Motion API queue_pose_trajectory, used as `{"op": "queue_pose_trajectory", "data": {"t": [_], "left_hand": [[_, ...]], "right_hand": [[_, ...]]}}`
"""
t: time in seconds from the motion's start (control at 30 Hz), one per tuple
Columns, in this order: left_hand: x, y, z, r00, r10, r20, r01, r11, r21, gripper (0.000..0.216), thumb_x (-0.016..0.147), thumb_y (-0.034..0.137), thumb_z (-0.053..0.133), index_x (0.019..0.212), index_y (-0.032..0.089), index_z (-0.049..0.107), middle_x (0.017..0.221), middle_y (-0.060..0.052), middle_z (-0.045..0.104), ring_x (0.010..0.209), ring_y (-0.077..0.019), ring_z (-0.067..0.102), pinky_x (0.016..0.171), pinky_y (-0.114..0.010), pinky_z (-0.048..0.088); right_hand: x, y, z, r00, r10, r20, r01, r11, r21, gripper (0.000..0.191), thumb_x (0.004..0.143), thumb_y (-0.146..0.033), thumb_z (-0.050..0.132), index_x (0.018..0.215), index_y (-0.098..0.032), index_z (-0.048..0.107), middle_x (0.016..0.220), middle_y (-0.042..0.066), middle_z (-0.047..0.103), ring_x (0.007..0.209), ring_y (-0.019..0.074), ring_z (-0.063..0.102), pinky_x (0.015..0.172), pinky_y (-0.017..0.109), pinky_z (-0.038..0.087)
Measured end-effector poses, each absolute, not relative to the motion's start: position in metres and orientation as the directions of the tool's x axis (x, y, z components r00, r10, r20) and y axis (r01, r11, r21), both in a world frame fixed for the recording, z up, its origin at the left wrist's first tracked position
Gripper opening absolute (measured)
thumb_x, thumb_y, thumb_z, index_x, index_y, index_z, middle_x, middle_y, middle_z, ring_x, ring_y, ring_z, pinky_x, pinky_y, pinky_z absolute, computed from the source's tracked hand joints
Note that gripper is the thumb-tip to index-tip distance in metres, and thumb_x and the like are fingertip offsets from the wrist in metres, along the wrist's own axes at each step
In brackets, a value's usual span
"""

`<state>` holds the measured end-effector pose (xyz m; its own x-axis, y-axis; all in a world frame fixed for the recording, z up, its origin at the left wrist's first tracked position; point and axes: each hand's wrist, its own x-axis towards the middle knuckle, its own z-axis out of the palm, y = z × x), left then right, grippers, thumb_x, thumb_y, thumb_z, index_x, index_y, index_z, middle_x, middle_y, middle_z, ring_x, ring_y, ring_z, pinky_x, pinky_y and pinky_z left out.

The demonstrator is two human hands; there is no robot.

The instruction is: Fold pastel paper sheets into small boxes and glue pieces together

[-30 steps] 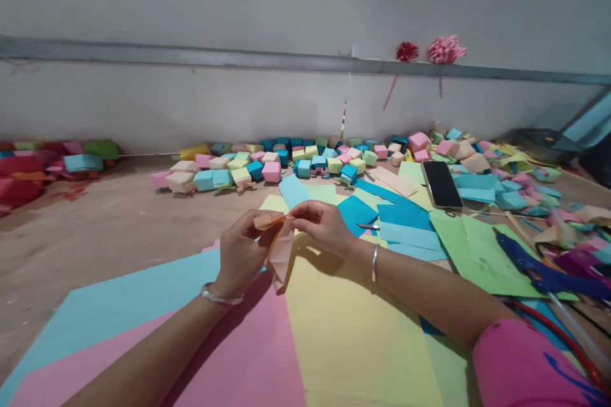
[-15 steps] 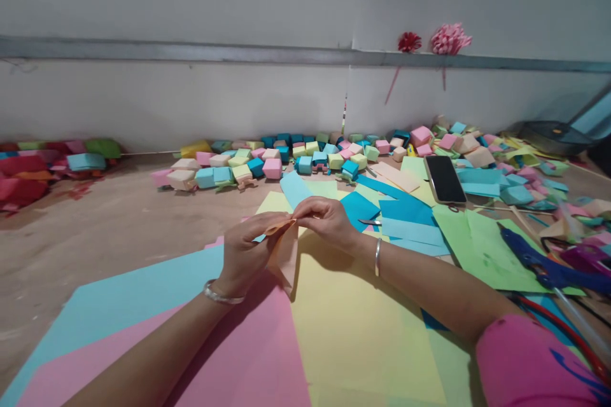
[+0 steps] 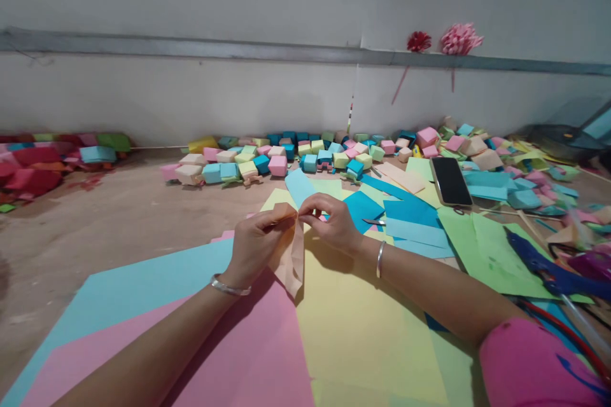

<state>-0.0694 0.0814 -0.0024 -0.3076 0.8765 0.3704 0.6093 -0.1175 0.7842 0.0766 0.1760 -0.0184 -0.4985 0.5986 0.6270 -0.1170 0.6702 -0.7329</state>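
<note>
A folded sheet of peach paper (image 3: 289,261) hangs between my two hands, above the large pink and yellow sheets. My left hand (image 3: 255,241) is closed on its upper left part, with thumb and fingers pinching the fold. At the top edge, my right hand (image 3: 330,222) pinches the paper between thumb and forefinger. The lower end of the paper tapers downward and shows creases. Beneath my hands lie the yellow sheet (image 3: 363,324), the pink sheet (image 3: 243,350) and a light blue sheet (image 3: 153,286).
Many small paper cubes (image 3: 277,166) line the wall. On the right are a phone (image 3: 451,182), blue paper pieces (image 3: 410,211), a green sheet (image 3: 482,248) and a blue glue gun (image 3: 539,264). Red paper shapes (image 3: 35,168) sit at the far left.
The view has shifted slightly, so the scene sits a little further right. The peach paper's top fold looks more opened above my left fingers; both hands still hold it.
</note>
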Motion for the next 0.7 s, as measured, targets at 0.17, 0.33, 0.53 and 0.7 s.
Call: {"op": "queue_pose_trajectory", "data": {"t": [0.17,0.33,0.53,0.7], "left_hand": [[-0.071,0.082,-0.006,-0.303,0.87,0.388,0.599,-0.143,0.788,0.014,0.078,0.025,0.063,0.083,0.018,0.073,0.078,0.0,0.069,0.073,-0.0138,0.06,0.065,-0.021,0.046],[-0.074,0.084,-0.011,-0.31,0.866,0.393,0.58,-0.155,0.8,0.015,0.078,0.027,0.064,0.086,0.021,0.075,0.087,-0.001,0.073,0.078,-0.0158,0.064,0.069,-0.024,0.049],[-0.076,0.085,-0.013,-0.324,0.863,0.386,0.635,-0.104,0.765,0.017,0.078,0.027,0.062,0.085,0.021,0.076,0.086,-0.002,0.075,0.078,-0.0177,0.065,0.069,-0.027,0.049],[-0.075,0.085,-0.013,-0.299,0.891,0.343,0.69,-0.046,0.722,0.018,0.076,0.028,0.06,0.077,0.018,0.076,0.076,-0.002,0.074,0.069,-0.0166,0.062,0.061,-0.025,0.044]], "right_hand": [[0.077,0.175,-0.016,-0.488,0.601,0.633,-0.131,0.667,-0.734,0.008,0.082,-0.015,0.061,0.077,-0.02,0.066,0.081,0.003,0.066,0.077,0.0139,0.06,0.066,0.026,0.048],[0.078,0.17,-0.01,-0.502,0.629,0.593,-0.065,0.656,-0.752,0.006,0.079,-0.02,0.066,0.073,-0.019,0.065,0.075,0.002,0.065,0.069,0.013,0.058,0.064,0.026,0.047],[0.074,0.17,-0.017,-0.522,0.648,0.555,0.06,0.677,-0.734,0.005,0.075,-0.016,0.063,0.071,-0.019,0.065,0.071,0.001,0.065,0.066,0.0124,0.058,0.064,0.025,0.047],[0.074,0.169,-0.021,-0.553,0.67,0.495,0.234,0.695,-0.679,0.013,0.074,-0.01,0.056,0.074,-0.019,0.065,0.076,0.002,0.067,0.071,0.0143,0.059,0.065,0.025,0.045]]}}
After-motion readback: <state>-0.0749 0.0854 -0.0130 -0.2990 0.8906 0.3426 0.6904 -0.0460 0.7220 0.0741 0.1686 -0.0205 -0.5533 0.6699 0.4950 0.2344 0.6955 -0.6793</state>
